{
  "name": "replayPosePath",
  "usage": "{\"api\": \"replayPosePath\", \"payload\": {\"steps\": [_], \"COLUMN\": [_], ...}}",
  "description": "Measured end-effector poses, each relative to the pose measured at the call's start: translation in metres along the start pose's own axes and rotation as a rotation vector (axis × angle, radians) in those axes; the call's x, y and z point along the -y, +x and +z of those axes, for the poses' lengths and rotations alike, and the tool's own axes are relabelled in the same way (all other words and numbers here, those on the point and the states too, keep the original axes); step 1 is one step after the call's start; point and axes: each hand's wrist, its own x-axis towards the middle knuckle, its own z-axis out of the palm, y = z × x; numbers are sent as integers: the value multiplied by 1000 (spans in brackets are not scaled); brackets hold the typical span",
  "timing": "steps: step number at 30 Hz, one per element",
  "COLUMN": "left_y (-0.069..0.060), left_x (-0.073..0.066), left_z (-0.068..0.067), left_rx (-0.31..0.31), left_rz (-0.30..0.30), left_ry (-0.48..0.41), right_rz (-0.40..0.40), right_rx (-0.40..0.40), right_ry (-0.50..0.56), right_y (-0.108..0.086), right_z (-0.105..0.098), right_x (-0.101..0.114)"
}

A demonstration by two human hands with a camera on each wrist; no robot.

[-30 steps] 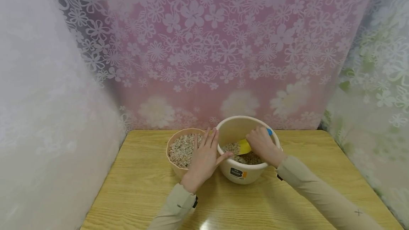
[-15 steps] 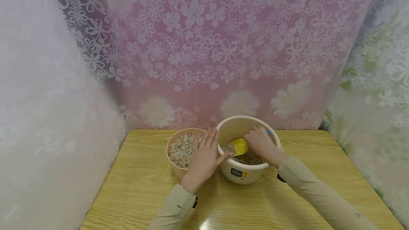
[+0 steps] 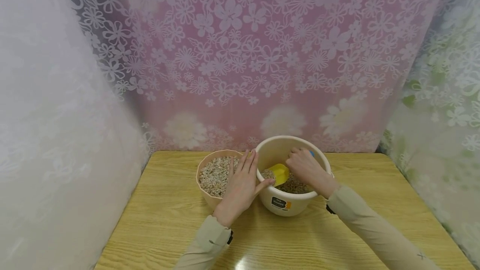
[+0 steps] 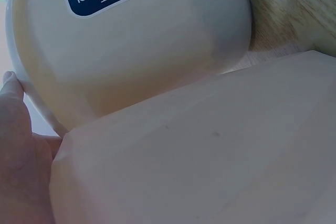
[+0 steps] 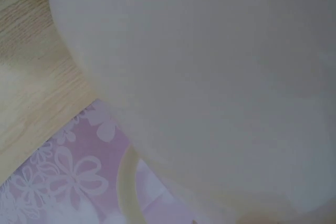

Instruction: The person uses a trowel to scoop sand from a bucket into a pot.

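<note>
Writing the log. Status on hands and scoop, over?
Right hand gripping scoop, inside bucket. Left hand at bucket rim. In the way: left hand, partly over bowl.

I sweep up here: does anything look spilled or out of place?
Nothing stands out: grains show inside the bowl and bucket, the scoop is in the bucket, and I see no spill on the table.

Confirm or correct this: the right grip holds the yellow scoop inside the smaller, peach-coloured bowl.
Not quite: the right grip holds the yellow scoop inside the larger cream bucket, not the peach-coloured bowl, as the head view shows.
</note>
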Motion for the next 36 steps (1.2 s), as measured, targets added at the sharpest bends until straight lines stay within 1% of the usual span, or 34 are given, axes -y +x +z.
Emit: {"api": "replayPosePath", "payload": {"steps": [5, 10, 14, 19, 22, 26, 29, 36], "left_y": [0, 0, 0, 0, -1, 0, 0, 1], "left_x": [1, 1, 0, -1, -1, 0, 0, 1], "left_z": [1, -1, -2, -2, -2, -1, -1, 1], "left_rx": [0, -7, -7, 0, 0, -3, -6, -7], "left_rz": [-2, -5, -3, -1, -5, -12, -12, -3], "left_ry": [-3, 0, 20, 25, 24, 13, 7, 18], "right_rz": [-9, -16, -13, 7, 42, 117, 183, 310], "right_rx": [9, 6, 31, 71, 77, 106, 121, 112], "right_ry": [24, 94, 174, 325, 407, 486, 509, 531], "right_y": [-1, -1, -3, -9, -13, -16, -19, -29], "right_z": [-1, -2, -4, -13, -20, -26, -27, -32], "right_x": [0, 1, 0, -2, -4, -8, -10, -14]}}
